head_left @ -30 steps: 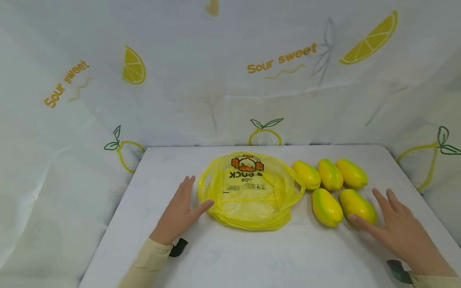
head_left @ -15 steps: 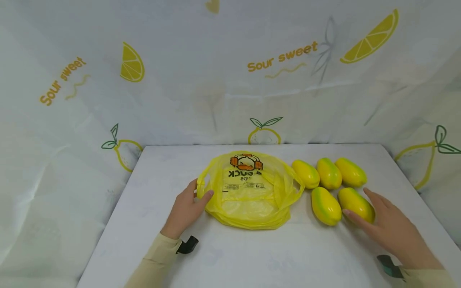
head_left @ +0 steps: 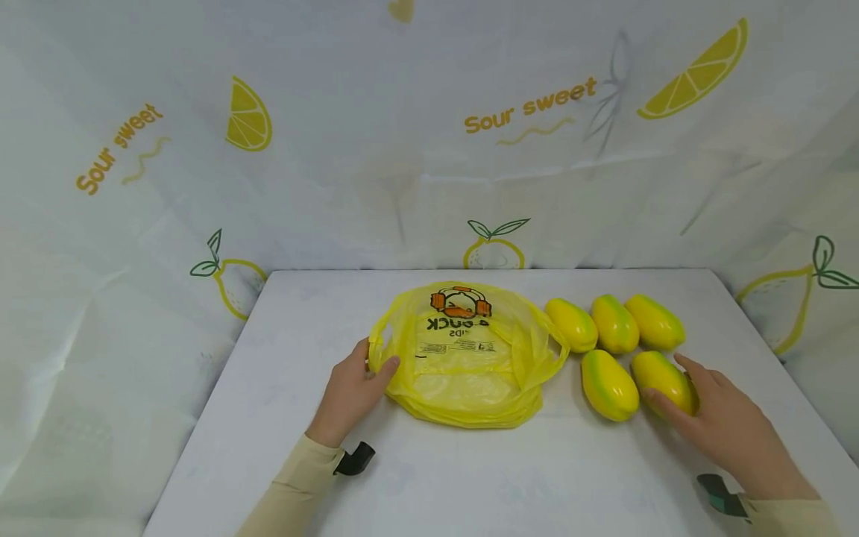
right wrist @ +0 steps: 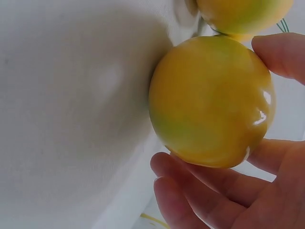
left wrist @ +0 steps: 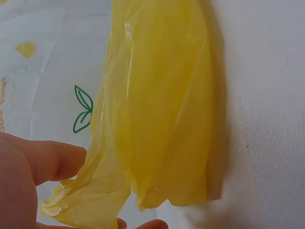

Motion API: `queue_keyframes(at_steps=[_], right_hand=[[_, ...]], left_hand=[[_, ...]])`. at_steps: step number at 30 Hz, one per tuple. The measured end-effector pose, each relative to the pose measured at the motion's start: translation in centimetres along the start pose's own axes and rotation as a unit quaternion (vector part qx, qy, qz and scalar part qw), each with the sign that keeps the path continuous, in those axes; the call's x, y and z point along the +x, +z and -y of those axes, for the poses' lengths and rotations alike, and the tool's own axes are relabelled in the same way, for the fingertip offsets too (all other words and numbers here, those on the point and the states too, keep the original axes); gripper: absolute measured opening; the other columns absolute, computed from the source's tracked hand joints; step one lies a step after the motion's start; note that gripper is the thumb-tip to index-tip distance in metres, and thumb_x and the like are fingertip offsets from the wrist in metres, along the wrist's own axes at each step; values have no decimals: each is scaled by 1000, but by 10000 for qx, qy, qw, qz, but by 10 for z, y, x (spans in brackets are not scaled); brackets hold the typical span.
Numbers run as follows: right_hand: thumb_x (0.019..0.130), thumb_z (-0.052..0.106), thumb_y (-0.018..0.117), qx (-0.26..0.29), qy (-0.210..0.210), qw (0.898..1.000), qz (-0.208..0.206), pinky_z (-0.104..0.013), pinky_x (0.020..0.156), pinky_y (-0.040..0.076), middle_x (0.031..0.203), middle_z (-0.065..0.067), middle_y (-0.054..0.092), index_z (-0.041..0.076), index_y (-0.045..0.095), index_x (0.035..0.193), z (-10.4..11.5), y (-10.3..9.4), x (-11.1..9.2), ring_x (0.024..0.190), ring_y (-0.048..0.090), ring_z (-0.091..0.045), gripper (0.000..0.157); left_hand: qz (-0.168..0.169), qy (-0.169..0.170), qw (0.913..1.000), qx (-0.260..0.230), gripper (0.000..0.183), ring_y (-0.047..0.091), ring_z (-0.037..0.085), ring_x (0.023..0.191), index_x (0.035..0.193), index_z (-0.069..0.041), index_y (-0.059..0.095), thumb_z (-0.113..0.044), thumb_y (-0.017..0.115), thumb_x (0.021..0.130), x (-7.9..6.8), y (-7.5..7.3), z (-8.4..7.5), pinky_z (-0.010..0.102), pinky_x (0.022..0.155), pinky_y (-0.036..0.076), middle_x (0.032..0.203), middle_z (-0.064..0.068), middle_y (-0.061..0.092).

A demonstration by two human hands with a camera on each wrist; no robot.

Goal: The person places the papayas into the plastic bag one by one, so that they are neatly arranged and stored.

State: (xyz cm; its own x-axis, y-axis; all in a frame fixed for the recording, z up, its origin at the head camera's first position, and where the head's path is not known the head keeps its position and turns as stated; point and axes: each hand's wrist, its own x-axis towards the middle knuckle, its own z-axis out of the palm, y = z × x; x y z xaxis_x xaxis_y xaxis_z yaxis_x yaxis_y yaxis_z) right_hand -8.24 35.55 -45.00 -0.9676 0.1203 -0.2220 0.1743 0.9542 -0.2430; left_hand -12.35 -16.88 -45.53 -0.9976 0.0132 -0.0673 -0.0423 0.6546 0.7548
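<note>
A flat yellow plastic bag (head_left: 470, 354) with an orange duck print lies in the middle of the white table (head_left: 470, 477). My left hand (head_left: 352, 388) pinches its left handle edge; in the left wrist view the bag's film (left wrist: 162, 119) sits between thumb (left wrist: 47, 160) and fingertips. Several yellow-green mangoes lie to the bag's right. My right hand (head_left: 714, 421) curls round the nearest right mango (head_left: 661, 375), with thumb and fingers on either side of that mango (right wrist: 212, 100). Another mango (head_left: 608, 385) lies just left of it.
Three more mangoes (head_left: 614, 324) lie in a row behind the held one, one of which (right wrist: 243, 14) shows in the right wrist view. A white cloth backdrop (head_left: 429, 149) with lemon prints rises behind and beside the table.
My left hand slid right and took hold of the bag's left handle. My right hand moved forward and closed its fingers round the near right mango.
</note>
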Motion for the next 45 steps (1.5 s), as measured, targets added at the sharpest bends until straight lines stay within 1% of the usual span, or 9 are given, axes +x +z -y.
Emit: queue_keyframes(at_steps=[6, 10, 14, 18, 23, 30, 33, 41, 45], right_hand=[[102, 74, 52, 57, -107, 9999, 4, -77, 95, 48, 139, -48, 48, -18, 36, 152, 3, -3, 0, 115, 55, -62, 106], [103, 71, 55, 33, -243, 9997, -60, -76, 94, 48, 139, -48, 49, -17, 38, 152, 2, -6, 0, 115, 56, -62, 102], [103, 68, 57, -38, -333, 9992, -224, -77, 93, 47, 140, -48, 49, -15, 38, 152, 2, -11, -2, 116, 55, -63, 99], [103, 64, 61, -56, -457, 9975, -537, -77, 92, 47, 139, -48, 49, -15, 39, 152, 10, -23, -5, 115, 55, -63, 95], [104, 60, 63, 132, -775, 9931, -871, -75, 90, 47, 140, -46, 50, -14, 40, 154, 31, -36, -5, 114, 56, -60, 93], [104, 55, 65, 454, -1362, 9854, -911, -74, 95, 47, 146, -41, 53, -10, 41, 157, 74, -44, 6, 118, 57, -54, 88], [105, 55, 65, 514, -1529, 9829, -885, -75, 101, 46, 150, -38, 52, -7, 40, 159, 94, -45, 11, 125, 56, -55, 86], [104, 52, 67, 530, -1950, 9774, -627, -68, 103, 50, 148, -29, 59, 0, 42, 161, 144, -42, 22, 124, 59, -46, 80], [104, 52, 66, 493, -2060, 9763, -437, -68, 110, 48, 153, -27, 57, 3, 41, 162, 164, -39, 28, 132, 58, -47, 79]], left_hand=[[-16, -66, 10000, 2, 64, 65, 17, 90, 154, -7, 50, -43, 68, 105, 0, 1, 3, 33, 78, 54, 135, 14, 73], [-37, -77, 10000, 45, 55, 60, 17, 78, 146, -7, 54, -40, 68, 105, 0, 1, 4, 31, 69, 49, 117, 10, 75], [-49, -80, 9999, 91, 42, 54, 17, 68, 132, -8, 59, -38, 68, 105, -1, 0, 4, 30, 62, 45, 88, 5, 64], [-63, -154, 9998, 96, 36, 52, 17, 64, 124, -8, 61, -36, 67, 104, -1, -1, 3, 30, 59, 44, 79, 3, 57], [-141, -312, 9993, 160, 35, 54, 18, 64, 121, -6, 63, -36, 67, 104, -1, -1, 0, 31, 59, 45, 82, 5, 62], [-110, -430, 9988, 196, 33, 56, 19, 65, 115, -7, 64, -36, 69, 102, 1, 0, -4, 30, 59, 45, 81, 5, 62], [-101, -418, 9988, 233, 32, 55, 18, 65, 113, -7, 65, -37, 69, 101, 2, 0, -3, 30, 59, 45, 79, 4, 61], [-45, -253, 9991, 329, 29, 54, 18, 63, 109, -7, 63, -35, 68, 101, 5, 1, -3, 29, 57, 43, 77, 4, 58], [-43, -129, 9994, 317, 28, 53, 18, 61, 109, -6, 62, -33, 68, 102, 6, 0, -7, 29, 57, 43, 76, 4, 57]])
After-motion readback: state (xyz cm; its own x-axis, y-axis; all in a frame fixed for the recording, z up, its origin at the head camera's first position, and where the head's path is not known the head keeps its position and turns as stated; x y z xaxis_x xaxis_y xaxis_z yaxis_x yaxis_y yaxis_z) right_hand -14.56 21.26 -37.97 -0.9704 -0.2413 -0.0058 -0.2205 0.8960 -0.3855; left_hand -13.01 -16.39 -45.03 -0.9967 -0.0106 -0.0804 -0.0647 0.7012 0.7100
